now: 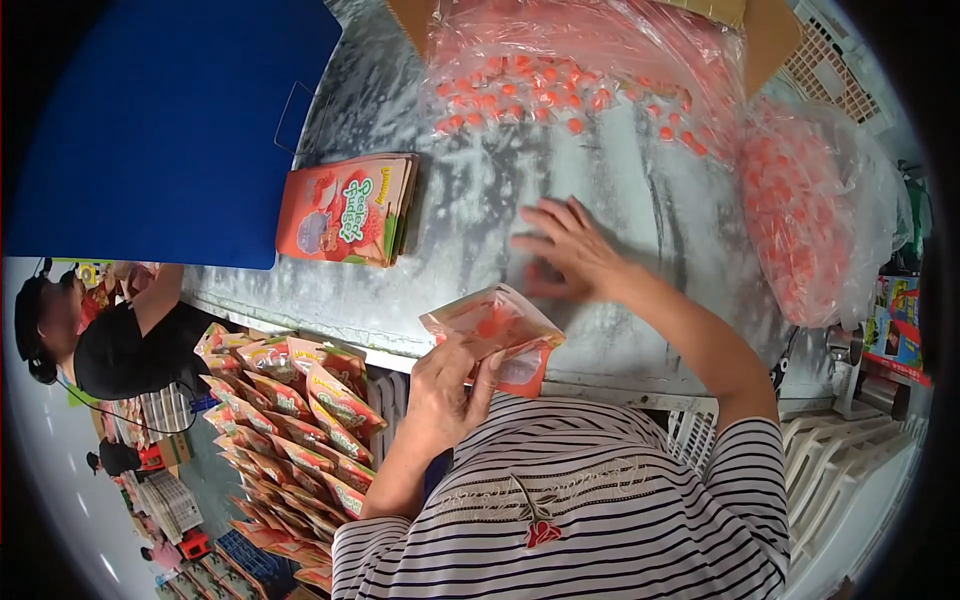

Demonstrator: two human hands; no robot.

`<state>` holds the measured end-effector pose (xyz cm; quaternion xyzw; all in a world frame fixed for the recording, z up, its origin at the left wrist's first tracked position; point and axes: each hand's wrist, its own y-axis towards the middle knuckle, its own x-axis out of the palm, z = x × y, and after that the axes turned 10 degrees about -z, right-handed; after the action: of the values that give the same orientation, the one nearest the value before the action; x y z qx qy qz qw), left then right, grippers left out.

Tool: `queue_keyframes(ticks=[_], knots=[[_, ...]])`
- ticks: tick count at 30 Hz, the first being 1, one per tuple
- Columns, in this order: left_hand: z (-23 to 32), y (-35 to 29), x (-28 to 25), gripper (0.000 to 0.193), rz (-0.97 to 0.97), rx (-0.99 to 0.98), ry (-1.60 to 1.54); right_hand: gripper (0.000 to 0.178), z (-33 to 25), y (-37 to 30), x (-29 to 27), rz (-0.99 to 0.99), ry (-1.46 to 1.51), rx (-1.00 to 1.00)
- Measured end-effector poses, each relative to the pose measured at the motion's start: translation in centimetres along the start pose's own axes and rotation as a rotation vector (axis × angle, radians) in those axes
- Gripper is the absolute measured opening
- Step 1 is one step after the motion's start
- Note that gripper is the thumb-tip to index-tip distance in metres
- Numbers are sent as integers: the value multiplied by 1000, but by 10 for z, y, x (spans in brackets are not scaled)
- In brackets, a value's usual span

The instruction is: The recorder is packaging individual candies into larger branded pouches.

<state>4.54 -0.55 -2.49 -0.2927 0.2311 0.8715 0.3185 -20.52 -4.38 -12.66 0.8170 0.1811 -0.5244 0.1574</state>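
Observation:
My left hand [445, 390] is closed on the edge of a pink and red printed pouch [505, 318], near the table's front edge. The pouch's mouth gapes upward, and reddish pieces show inside. To its upper right, my right hand [578, 255] hovers over the metal table [470, 235] with fingers spread, blurred by motion. A blurred red patch shows under its fingers; I cannot tell what it is. Beyond it, small red wrapped candies [545, 98] lie loose in front of a large clear plastic bag [590, 40]. Left of my hands lies a stack of flat printed pouches [335, 212].
A blue panel [170, 130] covers the far left. On the right sits another clear bag of red candies [800, 215]. Several filled pouches [290, 430] stand in rows below the table's left edge. White crates [835, 480] are at the lower right; a person [120, 345] is at left.

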Motion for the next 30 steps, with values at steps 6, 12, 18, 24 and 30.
queue_keyframes(ticks=[6,12,18,24,30], knots=[[3,8,4,10,-32,48,11,37,-6,-48,17,232,-22,108],[3,18,9,9,-26,94,48,21,10,-67,5,397,287,410],[6,24,14,11,-65,93,62,11,-33,-41,-65,357,1239,409],[7,21,17,12,-79,90,98,13,-97,0,-85,368,1295,280],[4,20,19,11,-13,115,31,16,-104,2,-61,329,412,24]])
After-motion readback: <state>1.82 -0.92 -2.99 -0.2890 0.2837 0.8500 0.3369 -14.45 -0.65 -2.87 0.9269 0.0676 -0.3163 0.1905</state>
